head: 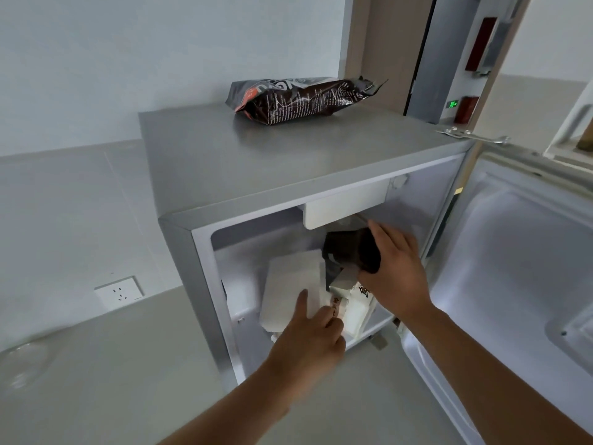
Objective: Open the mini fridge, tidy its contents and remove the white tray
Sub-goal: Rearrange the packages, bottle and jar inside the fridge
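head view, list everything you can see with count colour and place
mini fridge: 1, grey, centre, standing on the floor
fridge door: 1, white inner liner, swung open at right
freezer flap: 1, white, top of the fridge interior
snack bag: 1, dark brown with pale print, lying on the fridge top
white tray: 1, white, tilted inside the fridge, left part
dark bag: 1, black, inside the fridge, right of the tray
white packet: 1, white with printed characters, below the dark bag
wall socket: 1, white, low on the left wall
exit sign: 1, green, lit, far upper right
left hand: 1, fingers on the tray's lower edge
right hand: 1, gripping the dark bag
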Motion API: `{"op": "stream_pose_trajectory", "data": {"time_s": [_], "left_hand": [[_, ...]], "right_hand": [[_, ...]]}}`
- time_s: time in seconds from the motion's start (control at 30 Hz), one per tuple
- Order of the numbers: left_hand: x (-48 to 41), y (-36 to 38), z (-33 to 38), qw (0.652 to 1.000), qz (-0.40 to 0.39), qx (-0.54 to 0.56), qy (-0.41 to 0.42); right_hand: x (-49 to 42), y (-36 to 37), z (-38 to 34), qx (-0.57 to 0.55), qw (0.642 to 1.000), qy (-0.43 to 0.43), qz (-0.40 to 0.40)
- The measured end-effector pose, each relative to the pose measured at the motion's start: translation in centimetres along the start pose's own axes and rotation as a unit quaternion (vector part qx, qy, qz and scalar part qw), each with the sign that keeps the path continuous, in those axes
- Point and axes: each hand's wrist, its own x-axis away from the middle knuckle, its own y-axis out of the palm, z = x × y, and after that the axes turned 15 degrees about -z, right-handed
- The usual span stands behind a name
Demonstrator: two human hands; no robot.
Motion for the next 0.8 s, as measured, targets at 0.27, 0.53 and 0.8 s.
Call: {"op": "stream_pose_trajectory", "data": {"time_s": [0.27,0.53,0.8], "left_hand": [[-2.7,3.1,0.8,0.982,0.158,-0.049,0.088],[-1.5,6.1,2.4,0.956,0.258,0.129,-0.046],[-0.7,6.2,2.8,0.937,0.195,0.242,-0.158]], "right_hand": [[1.1,-1.1,-0.5,0.047,0.995,-0.071,0.049],[-0.1,0.2,-4.3,0.021,0.959,-0.283,-0.004],[-4.0,2.9,-10.3,0.071,0.915,-0.361,-0.167]]}}
